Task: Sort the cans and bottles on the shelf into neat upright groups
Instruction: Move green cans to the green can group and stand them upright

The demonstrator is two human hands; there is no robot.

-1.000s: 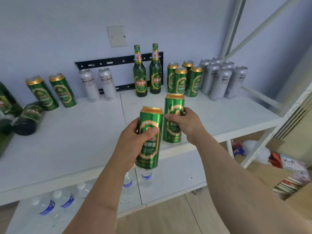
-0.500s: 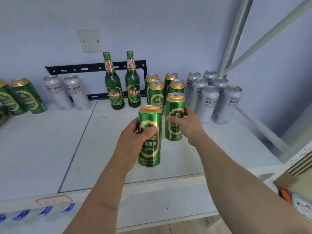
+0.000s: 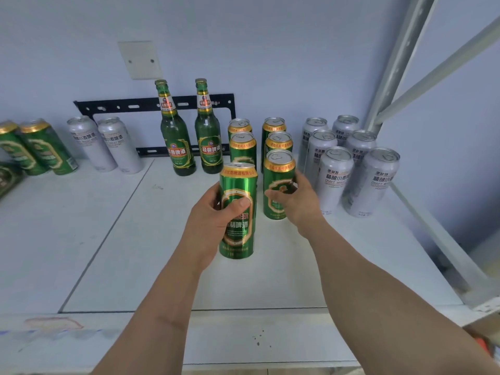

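Green cans fill both hands above the white shelf [image 3: 108, 239]: the left hand [image 3: 213, 220] wraps one can [image 3: 238, 212] lettered "BEER", just in front of the green can cluster [image 3: 259, 139]. Beside it, the right hand [image 3: 297, 201] grips another can [image 3: 278, 182] at the cluster's front, left of silver cans [image 3: 351, 163] printed "CRAFT".

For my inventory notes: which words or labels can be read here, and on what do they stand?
"CRAFT WHEAT": front silver can, under larger Chinese characters.
"BEER", partly covered: green can in the left hand.
Chinese characters on a red band: bottles.
Can in the right hand, far cans, small print: too blurred.
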